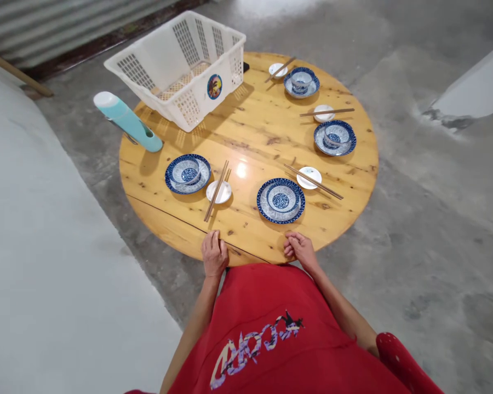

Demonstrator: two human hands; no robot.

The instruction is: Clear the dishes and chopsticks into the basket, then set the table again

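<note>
My left hand rests on the near table edge, fingers curled in and holding nothing visible. To its right, my right hand lies loosely closed on the wood, also with nothing in it. Just beyond the right hand is a blue-and-white plate bearing a bowl. A pair of chopsticks leans across a small white dish ahead of my left hand. Left of that dish stands another patterned plate with a bowl. Chopsticks also lie over a white dish at right.
The round wooden table carries a white plastic basket at its far left. A turquoise-and-white upright container stands near the left rim. Along the right side sit further settings, including a plate and a farther plate.
</note>
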